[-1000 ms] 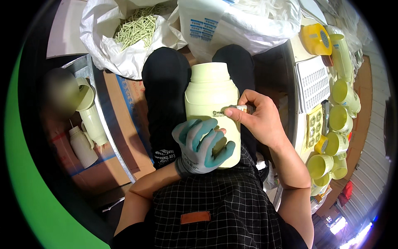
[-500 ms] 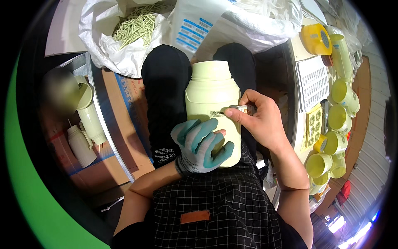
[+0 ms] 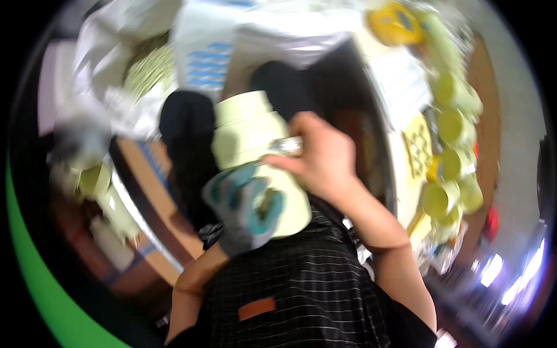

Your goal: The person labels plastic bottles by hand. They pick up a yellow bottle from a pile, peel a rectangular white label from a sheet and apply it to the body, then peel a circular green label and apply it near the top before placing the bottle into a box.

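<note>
A pale yellow-green vacuum jug body (image 3: 243, 136) lies on my lap, tilted, its neck pointing away from me. My left hand (image 3: 241, 203), in a grey and teal glove, is curled over the lower left part of the jug and grips it. My bare right hand (image 3: 325, 153) is at the jug's upper right side, with the thumb against its wall. Between thumb and fingers it pinches a small silvery cylindrical thing (image 3: 288, 146), whose kind is too blurred to make out. The whole picture is smeared by motion.
On the right-hand table stand several pale green cups (image 3: 441, 197), a yellow tape roll (image 3: 395, 23) and a printed sheet (image 3: 400, 87). A white sack (image 3: 96, 52) of thin green pieces stands far left. Pale jugs (image 3: 119, 211) are at the left, near a blurred person.
The view has turned and blurred, so the surroundings have shifted. The jug now leans more to the left in the picture. Both hands keep their places on it, the small thing still pinched.
</note>
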Demonstrator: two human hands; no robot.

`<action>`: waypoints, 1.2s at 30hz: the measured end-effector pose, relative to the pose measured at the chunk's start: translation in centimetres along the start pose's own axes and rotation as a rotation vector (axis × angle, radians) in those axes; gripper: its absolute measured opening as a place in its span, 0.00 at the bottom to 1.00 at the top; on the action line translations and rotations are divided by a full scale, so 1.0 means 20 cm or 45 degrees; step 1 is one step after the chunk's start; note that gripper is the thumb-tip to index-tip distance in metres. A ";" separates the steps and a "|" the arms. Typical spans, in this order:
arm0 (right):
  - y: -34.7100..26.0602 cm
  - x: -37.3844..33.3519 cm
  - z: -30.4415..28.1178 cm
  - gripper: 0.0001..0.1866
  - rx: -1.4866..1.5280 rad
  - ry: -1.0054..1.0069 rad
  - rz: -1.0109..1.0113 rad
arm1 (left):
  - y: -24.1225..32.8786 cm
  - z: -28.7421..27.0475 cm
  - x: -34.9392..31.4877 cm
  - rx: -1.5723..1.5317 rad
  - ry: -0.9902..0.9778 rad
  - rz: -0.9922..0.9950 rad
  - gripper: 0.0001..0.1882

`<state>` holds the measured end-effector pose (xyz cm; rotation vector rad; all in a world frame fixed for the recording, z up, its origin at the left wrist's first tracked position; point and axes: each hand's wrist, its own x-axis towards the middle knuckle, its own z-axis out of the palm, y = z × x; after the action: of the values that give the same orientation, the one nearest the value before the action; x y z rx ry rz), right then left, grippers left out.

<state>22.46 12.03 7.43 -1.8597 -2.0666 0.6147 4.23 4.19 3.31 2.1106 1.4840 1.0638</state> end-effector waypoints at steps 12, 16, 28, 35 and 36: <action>0.10 -0.32 -0.03 0.21 1.073 0.229 -0.001 | -0.67 -0.12 0.62 -1.189 -0.372 -0.560 0.12; 0.86 -0.41 -0.27 0.19 0.466 0.711 0.795 | -0.67 -0.04 0.63 -0.299 -0.455 -0.359 0.18; 1.65 -0.60 -0.41 0.17 -0.352 0.916 1.221 | 0.78 1.46 1.02 -0.022 -0.888 1.012 0.26; 1.68 -0.62 -0.41 0.14 -0.447 0.982 1.072 | 0.94 1.81 1.04 0.186 -1.039 1.050 0.27; 1.67 -0.64 -0.39 0.14 -0.424 0.968 1.091 | 0.93 1.81 1.02 0.203 -1.075 1.038 0.27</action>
<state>56.77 2.76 -1.55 -2.5944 -0.8830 -0.3039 46.61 20.29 -0.65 2.8148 0.3074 0.1227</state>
